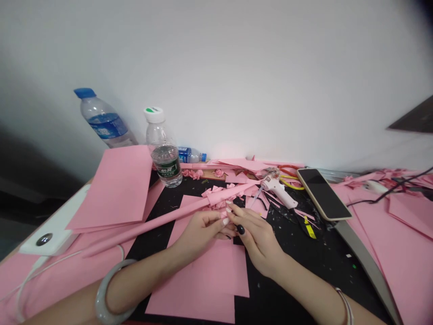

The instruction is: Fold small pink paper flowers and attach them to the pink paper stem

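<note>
Both hands meet over pink paper sheets (199,280) on a black mat. My left hand (206,225) has its fingers closed on a small folded piece of pink paper (223,215). The fingertips of my right hand (253,234) pinch the same piece from the other side, hiding most of it. Just beyond the hands, a long rolled pink paper tube (162,220) runs diagonally, with crumpled pink paper pieces around its far end. A white glue gun (280,191) lies to the right of that end.
A bottle with a white cap (165,158) and a blue-capped bottle (106,119) stand at the back left. Another bottle (191,155) lies by the wall. A phone (324,194), cables and a yellow tag (309,228) are at the right. A white device (56,237) sits left.
</note>
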`<state>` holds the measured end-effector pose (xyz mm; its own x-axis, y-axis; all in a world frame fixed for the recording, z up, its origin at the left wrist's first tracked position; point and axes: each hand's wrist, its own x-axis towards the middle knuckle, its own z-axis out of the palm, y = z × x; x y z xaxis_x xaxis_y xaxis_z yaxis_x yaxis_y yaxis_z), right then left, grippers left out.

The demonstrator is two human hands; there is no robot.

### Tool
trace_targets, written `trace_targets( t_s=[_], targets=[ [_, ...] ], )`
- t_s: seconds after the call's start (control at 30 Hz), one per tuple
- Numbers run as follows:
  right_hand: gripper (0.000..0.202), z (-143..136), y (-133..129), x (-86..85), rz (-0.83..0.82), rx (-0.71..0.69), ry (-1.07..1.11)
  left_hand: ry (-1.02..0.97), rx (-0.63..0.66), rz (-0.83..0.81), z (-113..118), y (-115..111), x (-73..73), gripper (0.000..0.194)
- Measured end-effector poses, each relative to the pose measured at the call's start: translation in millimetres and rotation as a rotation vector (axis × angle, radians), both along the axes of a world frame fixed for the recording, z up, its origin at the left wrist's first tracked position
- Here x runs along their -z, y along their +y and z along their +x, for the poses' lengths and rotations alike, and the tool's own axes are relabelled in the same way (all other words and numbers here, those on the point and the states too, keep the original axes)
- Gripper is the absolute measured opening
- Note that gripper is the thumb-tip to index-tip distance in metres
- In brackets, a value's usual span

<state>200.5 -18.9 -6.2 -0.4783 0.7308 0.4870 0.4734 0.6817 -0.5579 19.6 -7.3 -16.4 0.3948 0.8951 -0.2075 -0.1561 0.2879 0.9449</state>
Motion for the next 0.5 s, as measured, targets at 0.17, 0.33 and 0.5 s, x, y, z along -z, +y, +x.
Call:
trace_targets(
  t_s=[0.17, 0.33, 0.5],
  targets=[
    [0.03, 0.5, 0.2, -0.8, -0.008, 0.007, 0.025, 0.038, 0.016, 0.021, 1.2, -0.5, -4.7, 0.026],
    [0.017, 0.7, 2.8, -2.0, -0.077, 0.142, 0.021, 0.055, 0.119, 0.031, 1.3, -3.2, -7.4, 0.025],
    [0.024, -0.7, 7.8, -2.9, -0.22, 0.032, -0.069, 0.083, 0.225, 0.053, -0.1, -6.6, -5.4, 0.024]
  ],
)
